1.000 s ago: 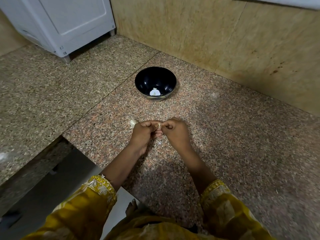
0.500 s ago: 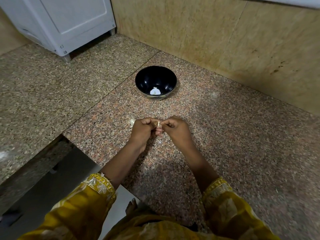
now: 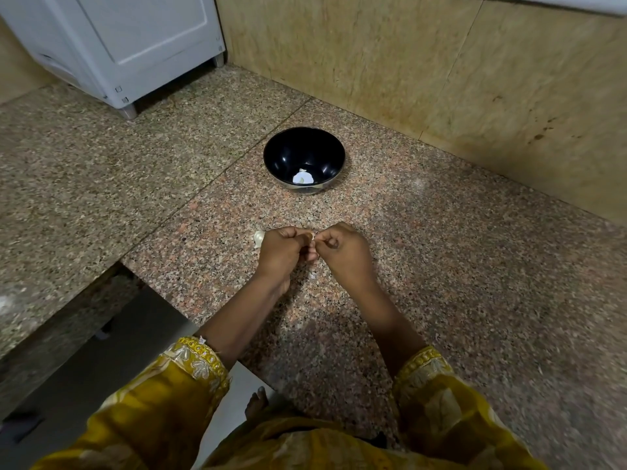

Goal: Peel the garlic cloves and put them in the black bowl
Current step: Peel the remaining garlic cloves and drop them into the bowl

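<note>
Peeling under way: garlic clove pinched between left hand and right hand, both clenched on it, low over granite floor. Target black bowl straight ahead toward wall edge, about equally near either hand; peeled clove inside. Spare clove just beside left hand.

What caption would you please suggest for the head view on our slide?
Left hand and right hand pinch a garlic clove above the granite counter; black bowl beyond.

Black bowl sits upright holding one pale peeled clove; another garlic piece lies outside it.
</note>
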